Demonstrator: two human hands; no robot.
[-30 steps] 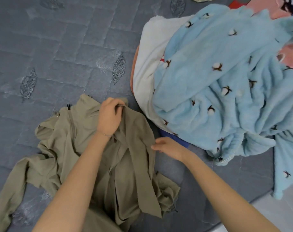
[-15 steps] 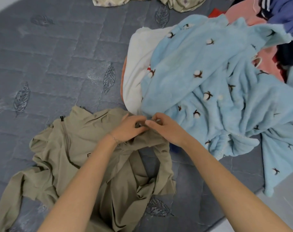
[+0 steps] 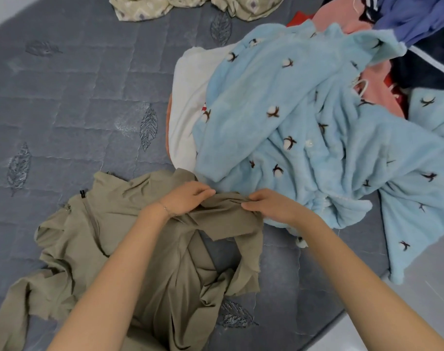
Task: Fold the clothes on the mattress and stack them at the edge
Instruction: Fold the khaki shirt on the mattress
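On the mattress (image 3: 63,102), both hands' fingers (image 3: 203,192) pinch the olive garment (image 3: 119,224), fingertips partly buried in folds.

A thin, matt olive-khaki woven garment (image 3: 129,236) lies creased on a grey quilted mattress (image 3: 63,97), whose stitched cloth cover carries embroidered leaf motifs with a faint sheen. A dark zip pull (image 3: 82,193), plastic or metal, sits on the garment left of the left hand's grip (image 3: 182,201). Right of the right hand's grip (image 3: 271,206), a pale blue fleece (image 3: 304,117) looks soft and fuzzy, dotted with tufted cotton-boll appliqués. Beyond it, smooth white cloth (image 3: 188,97).
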